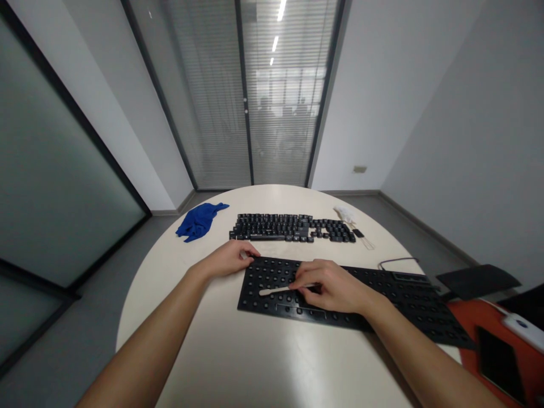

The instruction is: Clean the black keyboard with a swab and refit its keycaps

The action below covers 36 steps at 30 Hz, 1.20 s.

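Note:
A black keyboard base (pixel 263 272), its keycaps off, lies slanted across the front right of the round table. My right hand (pixel 329 285) is over its left half, thumb and fingers pinched around a white cotton swab (pixel 274 290). The swab's rounded tip points left, at the small key posts; whether it touches them I cannot tell. At the base's far left corner, my left hand (pixel 229 258) has its thumb and fingers closed on the edge. Beyond both hands, the loose black keycaps (pixel 272 226) are laid out in keyboard order.
A crumpled blue cloth (pixel 199 221) lies at the back left of the table (pixel 204 351). At the back right are a white packet (pixel 345 214) and a wire keycap puller (pixel 366 242). A cable (pixel 397 260) runs behind the base. An orange chair seat holding a phone (pixel 500 360) stands right.

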### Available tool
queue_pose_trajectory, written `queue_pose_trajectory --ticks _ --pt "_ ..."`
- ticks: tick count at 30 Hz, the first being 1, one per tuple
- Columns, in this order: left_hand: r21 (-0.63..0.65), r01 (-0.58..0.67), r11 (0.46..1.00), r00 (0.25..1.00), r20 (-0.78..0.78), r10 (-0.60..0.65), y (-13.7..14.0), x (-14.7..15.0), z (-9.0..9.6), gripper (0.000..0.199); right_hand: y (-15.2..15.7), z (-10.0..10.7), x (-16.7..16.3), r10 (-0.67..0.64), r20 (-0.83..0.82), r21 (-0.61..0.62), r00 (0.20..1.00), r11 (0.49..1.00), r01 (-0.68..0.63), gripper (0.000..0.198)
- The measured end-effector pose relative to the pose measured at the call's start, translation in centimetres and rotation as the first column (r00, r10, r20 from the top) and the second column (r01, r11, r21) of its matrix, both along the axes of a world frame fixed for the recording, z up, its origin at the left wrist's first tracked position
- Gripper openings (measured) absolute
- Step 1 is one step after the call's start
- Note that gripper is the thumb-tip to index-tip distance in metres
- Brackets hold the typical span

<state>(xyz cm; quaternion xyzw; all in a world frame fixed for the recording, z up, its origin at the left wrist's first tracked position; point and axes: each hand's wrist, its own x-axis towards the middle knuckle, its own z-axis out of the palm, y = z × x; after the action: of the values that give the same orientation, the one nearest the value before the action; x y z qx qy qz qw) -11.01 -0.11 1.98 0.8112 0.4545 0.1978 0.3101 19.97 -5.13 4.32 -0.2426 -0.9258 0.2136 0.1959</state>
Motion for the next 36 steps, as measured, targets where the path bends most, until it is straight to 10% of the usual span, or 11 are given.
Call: queue_pose_trajectory --ticks 36 --pt "-0.007 0.003 1.000 1.000 -0.018 -0.004 -0.14 0.10 0.28 0.028 0.57 -0.77 -0.32 -0.110 0.074 0.098 0.991 0.990 0.102 0.031"
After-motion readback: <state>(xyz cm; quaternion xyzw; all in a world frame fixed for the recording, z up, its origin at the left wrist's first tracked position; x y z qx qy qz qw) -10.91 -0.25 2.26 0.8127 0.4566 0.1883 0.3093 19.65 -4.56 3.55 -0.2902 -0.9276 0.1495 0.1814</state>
